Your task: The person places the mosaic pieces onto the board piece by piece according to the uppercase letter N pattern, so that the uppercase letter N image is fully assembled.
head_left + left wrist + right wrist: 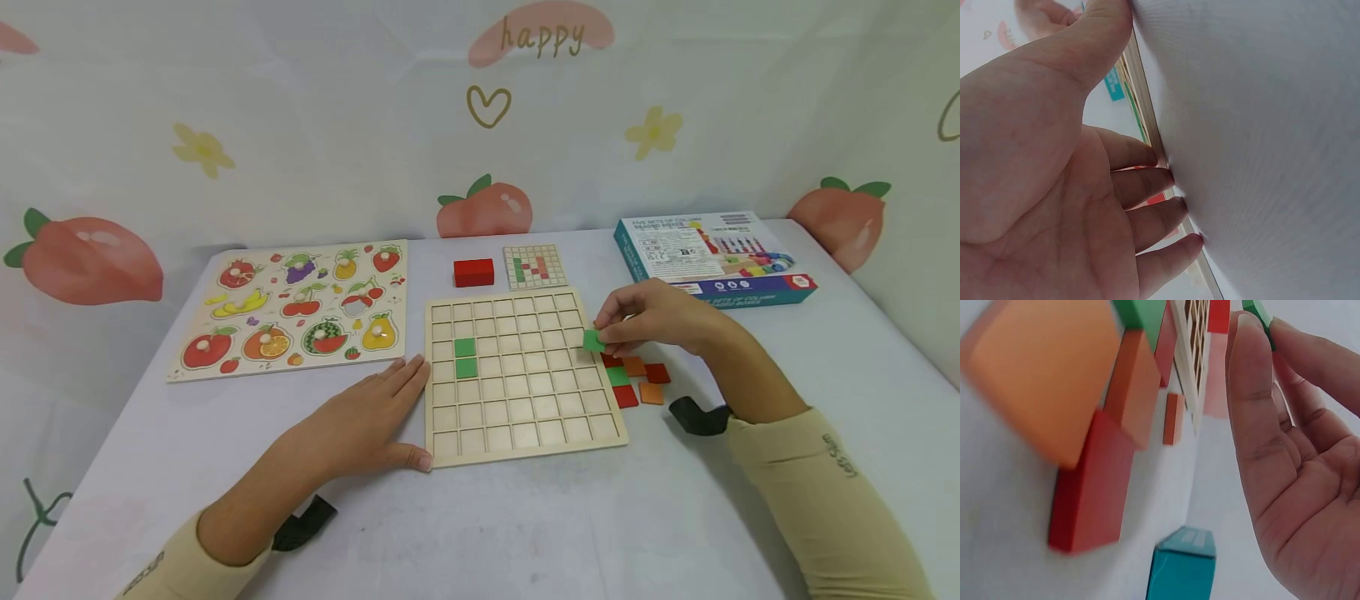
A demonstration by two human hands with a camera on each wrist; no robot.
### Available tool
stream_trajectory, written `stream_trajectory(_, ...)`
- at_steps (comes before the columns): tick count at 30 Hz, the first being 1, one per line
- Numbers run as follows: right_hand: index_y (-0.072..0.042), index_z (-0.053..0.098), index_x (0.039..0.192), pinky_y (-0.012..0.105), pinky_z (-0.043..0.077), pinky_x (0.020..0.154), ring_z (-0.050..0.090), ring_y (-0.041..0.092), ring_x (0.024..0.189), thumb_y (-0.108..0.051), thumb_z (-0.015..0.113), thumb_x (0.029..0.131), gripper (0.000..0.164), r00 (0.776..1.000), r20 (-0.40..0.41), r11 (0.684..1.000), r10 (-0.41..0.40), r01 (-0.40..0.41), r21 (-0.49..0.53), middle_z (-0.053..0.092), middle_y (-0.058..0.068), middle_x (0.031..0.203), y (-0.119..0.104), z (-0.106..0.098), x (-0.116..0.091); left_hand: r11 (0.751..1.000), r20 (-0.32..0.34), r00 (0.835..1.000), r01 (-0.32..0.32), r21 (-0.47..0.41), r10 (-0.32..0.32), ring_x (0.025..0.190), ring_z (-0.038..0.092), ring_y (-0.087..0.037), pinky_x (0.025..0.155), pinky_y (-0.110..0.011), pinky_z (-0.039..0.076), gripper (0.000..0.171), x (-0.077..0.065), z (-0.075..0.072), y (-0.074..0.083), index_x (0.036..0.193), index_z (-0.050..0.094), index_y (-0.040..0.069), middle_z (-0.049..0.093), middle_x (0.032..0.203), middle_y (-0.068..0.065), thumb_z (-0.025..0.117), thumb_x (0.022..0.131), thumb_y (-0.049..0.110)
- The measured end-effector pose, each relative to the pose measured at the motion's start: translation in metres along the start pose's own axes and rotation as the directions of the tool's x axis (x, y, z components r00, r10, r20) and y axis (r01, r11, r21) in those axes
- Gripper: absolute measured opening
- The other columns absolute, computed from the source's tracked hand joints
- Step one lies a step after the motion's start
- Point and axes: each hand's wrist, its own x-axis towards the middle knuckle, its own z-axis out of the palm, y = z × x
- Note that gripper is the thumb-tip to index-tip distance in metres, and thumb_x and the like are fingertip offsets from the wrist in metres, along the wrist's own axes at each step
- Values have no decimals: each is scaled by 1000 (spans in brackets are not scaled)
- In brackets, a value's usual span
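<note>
- Green tile (pixel 593 340) is pinched between thumb and finger of the right hand (pixel 660 321), held at the right edge of the wooden grid board (pixel 525 457);
- left hand (pixel 367 425) is spread, thumb and fingertips set against the board's left edge;
- two green squares (pixel 465 357) are seated in the second column, one above the other;
- loose tiles (pixel 651 393), red, orange and green, are scattered on the table (pixel 480 533) just beside the board.

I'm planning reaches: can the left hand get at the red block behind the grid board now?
Probably yes: the left hand holds nothing, only rests against the left edge of the grid board, and nothing tall appears between it and the red block.
</note>
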Motion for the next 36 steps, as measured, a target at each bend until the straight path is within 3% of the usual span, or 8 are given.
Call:
stream_trajectory(17,1,71,98,34,60,79,71,27,79,-10,75,91,14,993,99,997,-63,59,40,71,12,90,-16,29,20,1000,-8,1000,-4,11,4,150,19,-37,117,-52,27,114,-1,0,0,158,23,-1,21,164,-18,67,81,70)
stream_trajectory(36,-1,71,93,35,60,77,71,27,76,-7,75,90,8,980,170,994,-106,98,58,69,12,83,-50,66,31,1000,-3,1000,8,9,-8,150,18,-37,116,-53,27,114,0,0,0,158,22,0,20,164,-17,67,80,70)
